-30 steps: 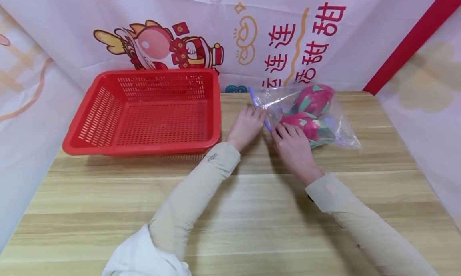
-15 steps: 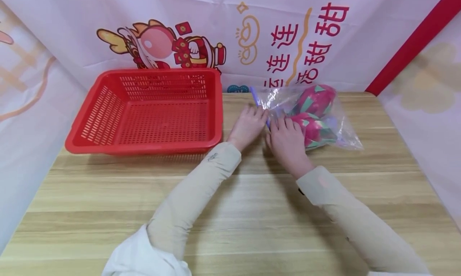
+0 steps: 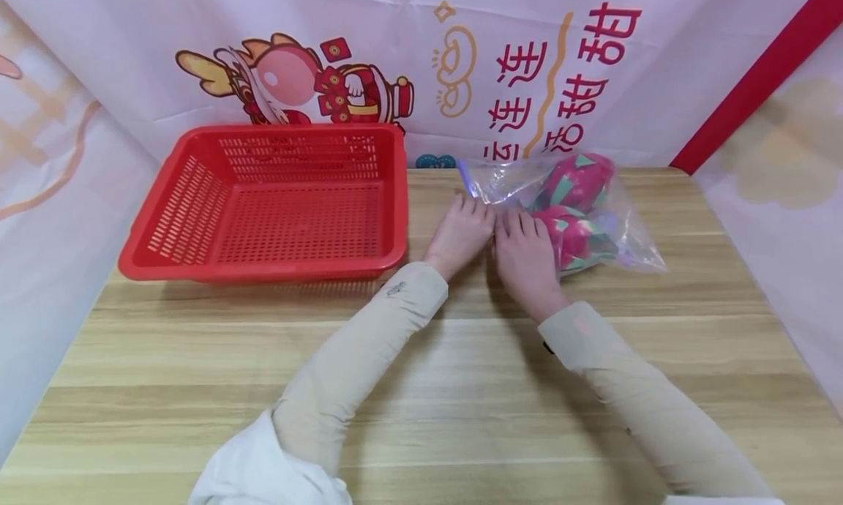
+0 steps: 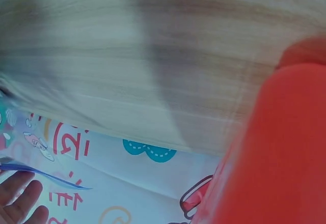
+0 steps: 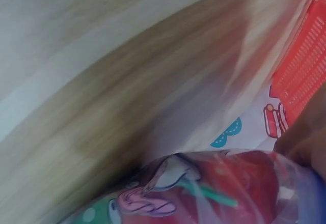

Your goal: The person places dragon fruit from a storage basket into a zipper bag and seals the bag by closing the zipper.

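A red slotted basket [image 3: 270, 205] sits on the wooden table [image 3: 421, 388].

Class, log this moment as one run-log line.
left hand: on bag mouth | right hand: on bag | contents: dragon fruits | basket: left

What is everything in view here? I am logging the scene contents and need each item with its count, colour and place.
Perforated red plastic basket: one, red, back left of the table, nothing visible inside.
Clear plastic zip bag with a blue seal strip: one, transparent, back right of centre on the table.
Pink and green dragon fruits: two, pink with green tips, inside the bag.
Light wooden table: one, pale wood grain, under everything.
Printed backdrop with cartoon figure and red characters: one, white, behind the table.
Left hand: one, at the bag's mouth, beige sleeve.
Right hand: one, at the bag's mouth beside the left hand, beige sleeve.
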Available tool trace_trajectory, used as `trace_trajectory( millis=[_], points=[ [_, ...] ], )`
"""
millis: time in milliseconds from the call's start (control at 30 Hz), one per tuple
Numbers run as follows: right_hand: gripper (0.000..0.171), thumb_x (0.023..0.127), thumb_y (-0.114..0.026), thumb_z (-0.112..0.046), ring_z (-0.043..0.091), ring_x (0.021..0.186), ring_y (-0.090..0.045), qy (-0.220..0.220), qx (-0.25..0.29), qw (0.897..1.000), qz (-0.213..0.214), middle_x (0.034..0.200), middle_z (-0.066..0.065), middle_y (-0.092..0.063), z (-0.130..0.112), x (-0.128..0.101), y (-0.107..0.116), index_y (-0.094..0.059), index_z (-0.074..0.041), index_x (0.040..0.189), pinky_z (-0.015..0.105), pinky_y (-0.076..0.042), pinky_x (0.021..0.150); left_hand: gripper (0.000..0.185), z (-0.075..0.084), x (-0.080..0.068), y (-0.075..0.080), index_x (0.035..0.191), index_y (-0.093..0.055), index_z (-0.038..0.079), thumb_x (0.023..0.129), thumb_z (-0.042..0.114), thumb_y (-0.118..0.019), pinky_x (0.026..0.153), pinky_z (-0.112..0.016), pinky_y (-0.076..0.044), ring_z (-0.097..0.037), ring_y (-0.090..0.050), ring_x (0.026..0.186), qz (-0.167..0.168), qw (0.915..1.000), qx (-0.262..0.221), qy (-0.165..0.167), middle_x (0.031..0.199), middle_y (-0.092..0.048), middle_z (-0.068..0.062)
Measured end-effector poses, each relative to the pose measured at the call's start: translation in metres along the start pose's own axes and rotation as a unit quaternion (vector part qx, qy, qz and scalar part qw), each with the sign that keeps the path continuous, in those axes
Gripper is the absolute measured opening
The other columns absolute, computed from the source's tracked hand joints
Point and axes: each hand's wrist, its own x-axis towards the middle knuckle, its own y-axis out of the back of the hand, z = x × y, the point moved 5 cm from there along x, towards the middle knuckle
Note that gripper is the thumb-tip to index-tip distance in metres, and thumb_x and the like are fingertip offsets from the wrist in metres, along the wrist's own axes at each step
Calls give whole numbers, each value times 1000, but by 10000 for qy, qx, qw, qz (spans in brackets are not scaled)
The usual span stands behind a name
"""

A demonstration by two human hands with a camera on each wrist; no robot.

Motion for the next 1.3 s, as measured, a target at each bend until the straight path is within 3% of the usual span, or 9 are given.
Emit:
trace_trajectory(
  millis=[233,433,667,800,1067,1300],
  points=[
    [41,93,-57,-21,32,112,-53,240,13,9986,461,120,17,-60,1,-3,4,-58,-2,129,42,-43,96,37,-3,-3,-10,135,-54,13,101,16,-40,98,-36,-51,-23,-62,113,-637,9979,55,-139,127,-64,-10],
    [38,92,-59,-20,32,109,-57,431,25,9961,766,116,16,-64,0,-6,5,-61,-3,126,41,-46,93,37,-11,-5,-13,135,-56,16,99,17,-44,95,-36,-52,-22,-62,111,-642,9972,-330,186,131,-61,-10],
    [38,90,-62,-22,32,110,-58,472,69,9953,837,117,15,-65,2,-11,5,-63,-3,123,42,-47,93,39,-16,-6,-19,137,-53,21,99,17,-44,92,-36,-52,-20,-62,107,-969,9935,-398,449,126,-61,-7],
    [38,89,-63,-22,32,108,-58,500,82,9942,951,116,15,-65,3,-13,6,-64,-3,121,42,-47,93,37,-16,-7,-19,133,-57,21,99,17,-43,89,-36,-52,-20,-63,103,-779,9951,-414,451,120,-64,-7],
    [35,88,-64,-19,32,108,-60,564,198,9893,1330,115,15,-67,8,-18,7,-66,-3,119,41,-47,95,28,-10,-7,-7,120,-63,13,98,12,-45,85,-28,-54,-18,-64,100,-315,9988,-214,-301,111,-68,-5],
    [34,89,-61,-18,32,107,-60,616,199,9868,1486,113,16,-68,11,-19,6,-66,-2,119,41,-47,93,31,-10,-5,-7,123,-64,14,99,14,-46,83,-27,-54,-17,-65,98,-149,9997,-145,-106,110,-69,-4]
  ],
)
